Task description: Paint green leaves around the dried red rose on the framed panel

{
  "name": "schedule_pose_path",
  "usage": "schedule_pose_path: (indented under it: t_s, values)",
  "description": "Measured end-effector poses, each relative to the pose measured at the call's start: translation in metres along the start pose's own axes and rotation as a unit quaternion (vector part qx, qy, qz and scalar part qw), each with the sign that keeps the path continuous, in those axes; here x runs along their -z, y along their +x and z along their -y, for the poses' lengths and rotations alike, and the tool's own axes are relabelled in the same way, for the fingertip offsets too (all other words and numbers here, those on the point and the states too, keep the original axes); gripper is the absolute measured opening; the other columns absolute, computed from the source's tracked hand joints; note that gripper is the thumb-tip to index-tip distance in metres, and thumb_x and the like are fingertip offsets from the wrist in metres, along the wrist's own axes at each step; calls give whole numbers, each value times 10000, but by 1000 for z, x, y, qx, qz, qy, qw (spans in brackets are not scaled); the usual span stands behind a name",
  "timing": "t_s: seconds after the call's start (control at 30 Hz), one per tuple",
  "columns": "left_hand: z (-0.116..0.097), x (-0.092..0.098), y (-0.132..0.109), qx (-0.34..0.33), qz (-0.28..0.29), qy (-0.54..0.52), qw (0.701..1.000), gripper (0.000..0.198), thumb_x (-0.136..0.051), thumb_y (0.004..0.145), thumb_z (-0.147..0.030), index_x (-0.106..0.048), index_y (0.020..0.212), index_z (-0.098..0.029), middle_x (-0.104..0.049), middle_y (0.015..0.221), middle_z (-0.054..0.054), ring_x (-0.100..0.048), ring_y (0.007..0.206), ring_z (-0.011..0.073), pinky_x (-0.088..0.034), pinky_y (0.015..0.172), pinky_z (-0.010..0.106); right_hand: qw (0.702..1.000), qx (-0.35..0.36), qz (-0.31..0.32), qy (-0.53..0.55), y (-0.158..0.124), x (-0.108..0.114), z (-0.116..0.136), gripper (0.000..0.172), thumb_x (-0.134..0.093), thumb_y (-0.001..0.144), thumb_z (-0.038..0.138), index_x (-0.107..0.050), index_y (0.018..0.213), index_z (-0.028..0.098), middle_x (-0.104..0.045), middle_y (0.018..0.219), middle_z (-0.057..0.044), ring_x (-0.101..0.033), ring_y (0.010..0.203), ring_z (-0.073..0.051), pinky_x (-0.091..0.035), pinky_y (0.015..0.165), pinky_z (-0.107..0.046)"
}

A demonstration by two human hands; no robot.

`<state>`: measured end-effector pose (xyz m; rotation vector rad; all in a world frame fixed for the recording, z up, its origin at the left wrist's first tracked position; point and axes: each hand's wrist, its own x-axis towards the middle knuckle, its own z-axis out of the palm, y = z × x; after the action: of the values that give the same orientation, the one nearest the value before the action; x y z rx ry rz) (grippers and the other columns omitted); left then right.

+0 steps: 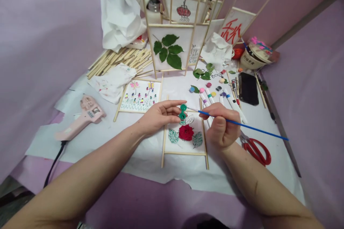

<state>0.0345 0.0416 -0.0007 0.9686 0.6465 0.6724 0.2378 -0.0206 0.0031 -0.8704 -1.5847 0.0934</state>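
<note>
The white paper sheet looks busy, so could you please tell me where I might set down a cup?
Bare paper lies between the pink glue gun and the rose panel; the marker pens and paint pots on the right are crowded.

Legible lettering: a single red brushed Chinese character [233, 29], 秋 ("autumn"), on a white paper panel in a thin wooden frame [244, 18], upper right. The dark printed characters on a round cream paper cup [249, 61] and the small label [92, 112] on a pink plastic hot-glue gun [83, 123] are too small to read.
</note>
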Motion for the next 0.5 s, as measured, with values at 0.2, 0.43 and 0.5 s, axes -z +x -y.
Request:
schedule_pose_path:
  t_s: [0.2, 0.43, 0.5]
  values:
    - [-1, -1, -1, 7, 5, 1, 1000, 535, -941, 653, -150, -820, 1159, -277, -740, 874, -10, -686, 840, 124, -527, 868, 297, 999, 33, 30, -1, 0, 2, -1, 202, -487, 1006, 178, -642, 1122, 233, -735, 883, -39, -701, 768, -200, -535, 671, -383]
    - [-3, -3, -1, 8, -7, 7, 1000, 546, -944, 628, -142, -827, 1145, -273, -734, 865, -5, -682, 820, 125, -545, 819, 277, 998, 21, 35, -38, 0, 2, 0, 195, -470, 1011, 187, -637, 1089, 252, -723, 868, -27, -670, 734, -184, -520, 658, -362]
    - [-3, -3, -1, 9, -12, 5, 1000, 540, -947, 616, -138, -834, 1126, -274, -730, 859, -5, -683, 816, 126, -548, 806, 271, 998, 18, 35, -48, 0, 2, 1, 191, -462, 1016, 200, -631, 1080, 262, -719, 859, -22, -662, 715, -180, -520, 642, -362]
